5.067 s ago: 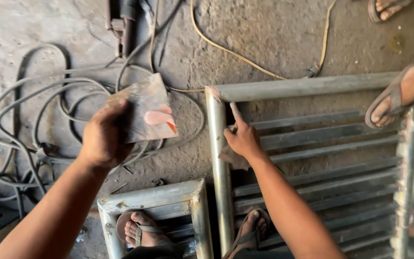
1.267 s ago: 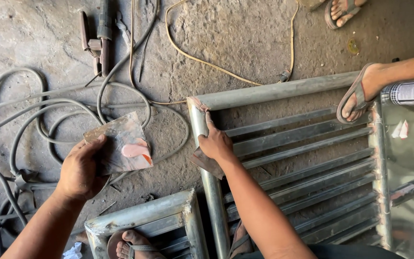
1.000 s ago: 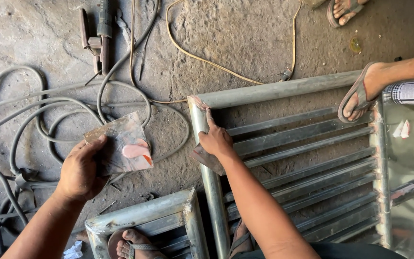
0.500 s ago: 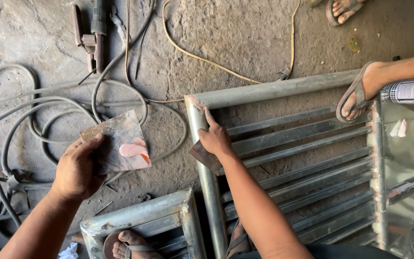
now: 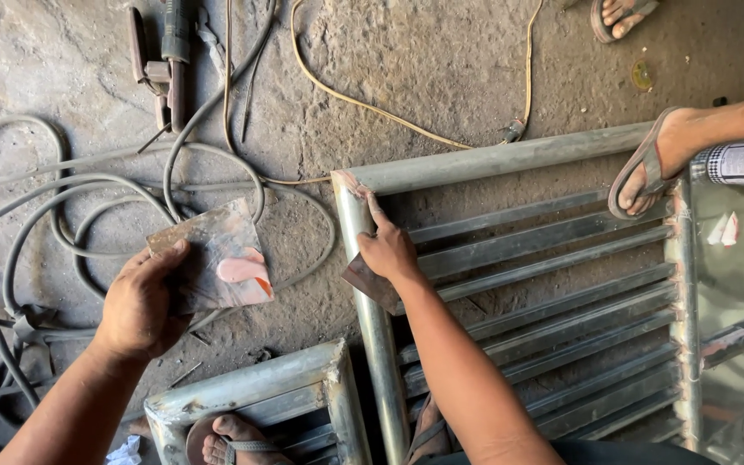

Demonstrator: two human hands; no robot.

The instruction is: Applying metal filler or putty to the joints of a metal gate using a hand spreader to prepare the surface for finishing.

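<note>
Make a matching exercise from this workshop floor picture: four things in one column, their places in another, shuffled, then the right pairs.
Things:
1. flat metal plate smeared with pink filler
2. grey steel gate frame
3. tangle of grey hoses
4. thin yellow cord

Places:
A. on the concrete at left
B. trailing from the top edge
C. in the left hand
D. under the right hand

Pairs: 1-C, 2-D, 3-A, 4-B

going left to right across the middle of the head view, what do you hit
Grey hoses → left hand → flat board with pink filler → upright tube of the metal frame → right hand → frame's horizontal slats → another person's sandalled foot
</note>
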